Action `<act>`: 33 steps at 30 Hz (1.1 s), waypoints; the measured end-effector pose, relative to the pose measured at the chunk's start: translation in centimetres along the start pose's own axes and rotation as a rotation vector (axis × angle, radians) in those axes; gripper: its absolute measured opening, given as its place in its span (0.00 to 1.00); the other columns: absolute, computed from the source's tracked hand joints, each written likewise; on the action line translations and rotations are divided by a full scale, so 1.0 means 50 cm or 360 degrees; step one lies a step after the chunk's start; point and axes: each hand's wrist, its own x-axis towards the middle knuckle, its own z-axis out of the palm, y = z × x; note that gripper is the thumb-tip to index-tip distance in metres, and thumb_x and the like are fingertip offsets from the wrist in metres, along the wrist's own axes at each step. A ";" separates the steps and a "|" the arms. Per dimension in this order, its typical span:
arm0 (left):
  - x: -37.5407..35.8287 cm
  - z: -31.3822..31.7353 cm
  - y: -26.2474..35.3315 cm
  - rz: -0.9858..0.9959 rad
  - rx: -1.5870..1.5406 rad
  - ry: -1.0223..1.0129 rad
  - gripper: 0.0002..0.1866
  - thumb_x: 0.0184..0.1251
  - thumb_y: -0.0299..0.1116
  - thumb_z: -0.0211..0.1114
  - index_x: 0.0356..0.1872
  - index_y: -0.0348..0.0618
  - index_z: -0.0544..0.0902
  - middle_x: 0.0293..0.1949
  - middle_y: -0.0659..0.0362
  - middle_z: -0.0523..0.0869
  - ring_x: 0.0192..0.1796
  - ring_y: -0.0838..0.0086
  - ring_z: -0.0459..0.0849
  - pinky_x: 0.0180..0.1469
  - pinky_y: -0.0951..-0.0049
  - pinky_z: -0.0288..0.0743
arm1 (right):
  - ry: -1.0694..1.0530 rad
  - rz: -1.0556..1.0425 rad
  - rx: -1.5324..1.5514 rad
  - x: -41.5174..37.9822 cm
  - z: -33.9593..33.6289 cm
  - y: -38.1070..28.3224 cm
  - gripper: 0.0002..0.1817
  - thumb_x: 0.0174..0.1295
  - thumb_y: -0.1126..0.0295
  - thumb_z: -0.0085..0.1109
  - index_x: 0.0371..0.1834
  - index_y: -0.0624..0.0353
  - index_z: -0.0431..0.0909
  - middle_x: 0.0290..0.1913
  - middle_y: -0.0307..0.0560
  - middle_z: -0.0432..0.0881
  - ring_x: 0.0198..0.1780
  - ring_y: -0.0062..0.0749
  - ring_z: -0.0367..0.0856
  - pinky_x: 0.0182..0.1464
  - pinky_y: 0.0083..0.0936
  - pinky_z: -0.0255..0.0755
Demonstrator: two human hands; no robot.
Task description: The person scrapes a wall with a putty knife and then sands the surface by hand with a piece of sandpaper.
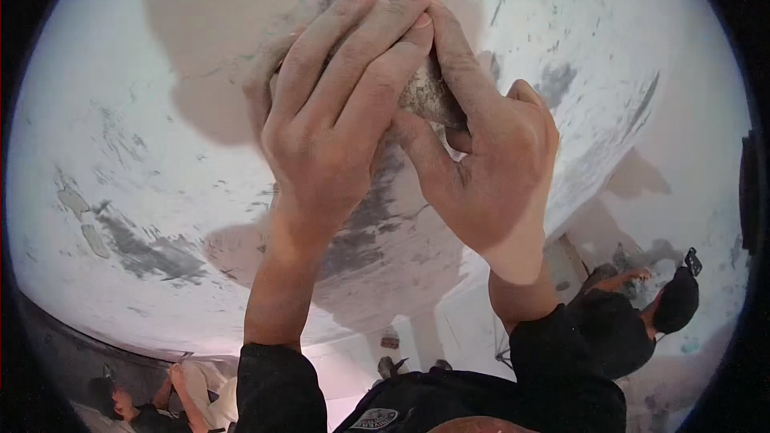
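Both my hands press a worn, dust-covered block [429, 95], like a sanding block, against a big curved white surface [200, 184] with grey smudges. My left hand [333, 104] lies over the top of the block, fingers close together and bent across it. From the other side, my right hand [497, 140] grips the block's edge between thumb and fingers. The fingertips of both hands meet near the block's upper end. Much of the block is hidden under my fingers, and its underside cannot be seen. Pale dust coats my fingers.
A person in black with a dark cap [675, 301] is at the lower right, one arm reaching out. Another person [132, 409] is at the lower left beside a pale rounded form. A small brownish object [390, 341] lies below the curved surface. Shadows cross the surface.
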 end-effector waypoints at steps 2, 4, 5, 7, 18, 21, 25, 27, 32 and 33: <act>0.014 0.002 -0.014 0.0031 0.0060 0.0013 0.13 0.78 0.43 0.56 0.50 0.57 0.88 0.55 0.70 0.91 0.64 0.73 0.83 0.67 0.68 0.68 | 0.0030 -0.0007 0.0054 0.005 0.013 -0.001 0.37 0.58 0.59 0.73 0.70 0.64 0.75 0.20 0.46 0.81 0.16 0.22 0.69 0.32 0.22 0.60; 0.016 -0.001 -0.009 0.0046 0.0088 0.0033 0.13 0.78 0.43 0.56 0.50 0.58 0.88 0.55 0.70 0.91 0.64 0.73 0.83 0.67 0.68 0.68 | 0.0044 -0.0034 0.0023 0.005 0.006 -0.005 0.38 0.58 0.58 0.73 0.71 0.64 0.75 0.18 0.45 0.79 0.15 0.22 0.67 0.31 0.23 0.58; 0.007 -0.011 0.000 0.0009 0.0089 -0.0021 0.13 0.78 0.43 0.56 0.51 0.57 0.88 0.56 0.70 0.90 0.65 0.73 0.83 0.67 0.68 0.67 | 0.0045 -0.0049 0.0023 0.006 0.001 -0.008 0.38 0.58 0.58 0.73 0.71 0.65 0.75 0.17 0.44 0.78 0.15 0.22 0.67 0.30 0.23 0.57; 0.001 -0.022 0.000 -0.0032 0.0077 -0.0113 0.12 0.78 0.42 0.57 0.50 0.57 0.88 0.57 0.69 0.90 0.65 0.72 0.82 0.68 0.67 0.67 | -0.0032 -0.0029 -0.0027 0.009 -0.001 -0.014 0.39 0.57 0.57 0.74 0.71 0.65 0.75 0.15 0.42 0.77 0.15 0.23 0.66 0.29 0.23 0.55; 0.008 -0.015 0.005 -0.0116 0.0102 -0.0070 0.12 0.78 0.42 0.57 0.49 0.56 0.88 0.56 0.70 0.90 0.65 0.72 0.83 0.68 0.67 0.66 | -0.0122 0.0011 0.0011 0.014 -0.009 -0.012 0.41 0.54 0.61 0.74 0.73 0.65 0.73 0.14 0.39 0.75 0.15 0.21 0.65 0.29 0.23 0.54; 0.025 -0.022 -0.002 -0.0110 0.0128 -0.0095 0.13 0.78 0.43 0.57 0.50 0.56 0.89 0.56 0.70 0.90 0.65 0.72 0.83 0.67 0.67 0.67 | -0.0040 0.0013 0.0091 0.024 0.010 -0.009 0.40 0.54 0.62 0.74 0.72 0.65 0.74 0.15 0.40 0.76 0.15 0.21 0.65 0.29 0.23 0.54; 0.016 -0.032 -0.005 -0.0094 0.0052 -0.0103 0.14 0.75 0.45 0.58 0.49 0.55 0.89 0.56 0.69 0.90 0.64 0.72 0.83 0.66 0.67 0.68 | -0.0014 -0.0014 0.0058 0.021 0.005 -0.021 0.39 0.55 0.63 0.73 0.71 0.66 0.74 0.18 0.42 0.78 0.16 0.21 0.65 0.28 0.22 0.56; 0.034 -0.019 -0.027 -0.0049 0.0065 -0.0024 0.14 0.74 0.44 0.59 0.49 0.54 0.89 0.56 0.69 0.90 0.64 0.71 0.83 0.66 0.67 0.68 | 0.0002 -0.0048 0.0084 0.034 0.011 -0.018 0.39 0.55 0.64 0.73 0.71 0.67 0.74 0.21 0.44 0.80 0.16 0.21 0.65 0.28 0.21 0.57; 0.030 -0.032 -0.011 -0.0087 0.0039 -0.0086 0.14 0.71 0.44 0.61 0.49 0.54 0.89 0.56 0.68 0.90 0.63 0.70 0.84 0.65 0.67 0.68 | 0.0008 -0.0100 0.0077 0.034 0.007 -0.018 0.38 0.55 0.65 0.73 0.69 0.70 0.75 0.23 0.48 0.81 0.16 0.22 0.65 0.29 0.19 0.60; 0.035 -0.028 -0.018 -0.0083 0.0049 -0.0072 0.14 0.71 0.44 0.61 0.49 0.54 0.89 0.56 0.68 0.90 0.63 0.70 0.84 0.65 0.67 0.68 | -0.0013 -0.0079 0.0073 0.042 0.013 -0.014 0.37 0.56 0.65 0.73 0.69 0.70 0.75 0.23 0.49 0.81 0.16 0.22 0.66 0.28 0.20 0.60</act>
